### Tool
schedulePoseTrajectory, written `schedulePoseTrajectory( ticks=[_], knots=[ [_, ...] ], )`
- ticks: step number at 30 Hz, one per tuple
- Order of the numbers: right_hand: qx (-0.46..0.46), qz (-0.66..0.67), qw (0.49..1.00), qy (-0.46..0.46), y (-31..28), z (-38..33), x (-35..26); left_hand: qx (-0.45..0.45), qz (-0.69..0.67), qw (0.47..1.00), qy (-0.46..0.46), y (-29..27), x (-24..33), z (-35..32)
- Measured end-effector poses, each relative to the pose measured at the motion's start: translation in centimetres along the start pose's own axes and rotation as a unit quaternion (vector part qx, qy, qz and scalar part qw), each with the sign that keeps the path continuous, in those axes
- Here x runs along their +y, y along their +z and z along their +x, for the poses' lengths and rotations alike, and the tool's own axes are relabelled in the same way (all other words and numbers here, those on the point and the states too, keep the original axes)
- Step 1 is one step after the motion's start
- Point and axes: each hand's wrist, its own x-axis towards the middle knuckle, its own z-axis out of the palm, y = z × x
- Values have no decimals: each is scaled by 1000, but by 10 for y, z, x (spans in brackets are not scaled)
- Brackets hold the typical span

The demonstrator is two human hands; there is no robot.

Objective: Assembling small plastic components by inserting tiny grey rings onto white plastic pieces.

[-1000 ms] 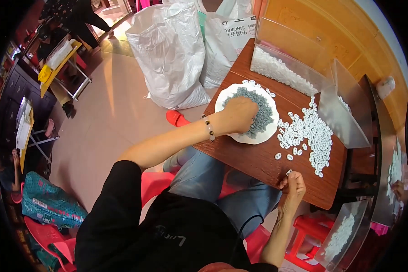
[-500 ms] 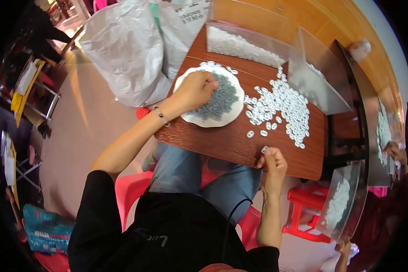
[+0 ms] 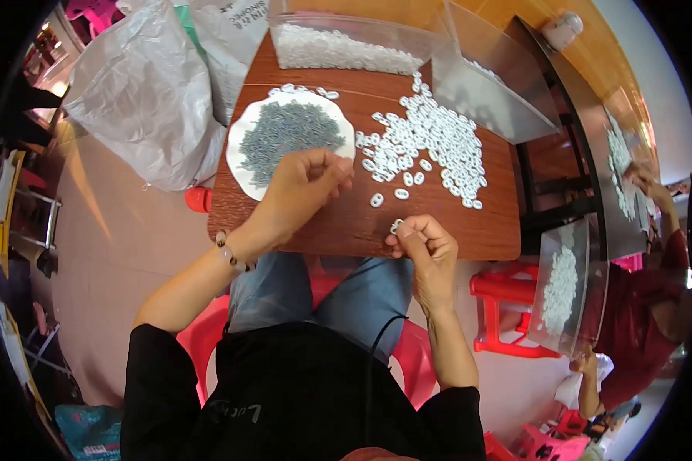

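Head camera: left one of two side by side on my head, looking steeply down
Black shirt (image 3: pixel 300 384): my own, closest to the lens, filling the bottom edge
Hands: my left hand (image 3: pixel 304 188) and right hand (image 3: pixel 427 250) near mid-view, seen from above
Tabletop (image 3: pixel 331 230): just beyond my lap, near, seen from my side
Floor (image 3: pixel 100 223): lower and farther, to the left
Wooden panel (image 3: pixel 592 73): upper right, bent by the fisheye
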Motion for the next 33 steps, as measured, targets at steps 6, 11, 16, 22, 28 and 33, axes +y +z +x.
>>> schedulePoseTrajectory(
  ticks=[6, 11, 16, 22, 28, 33],
  knots=[
    [-12, -35, 998, -59, -2, -11, -7, -65, -156, 981, -91, 48, -11, -29],
    [25, -52, 995, -87, -5, -18, -9, -56, -183, 978, -88, 62, -22, -35],
    [22, -38, 995, -92, -9, -22, -2, -59, -178, 977, -101, 69, -20, -39],
    [22, 9, 997, -78, -9, -23, -2, -60, -175, 972, -144, 71, -18, -40],
    [22, 17, 996, -79, -9, -23, 3, -75, -192, 969, -135, 70, -21, -42],
    [21, -25, 996, -88, -9, -23, 5, -66, -172, 977, -112, 71, -23, -42]
  ],
)
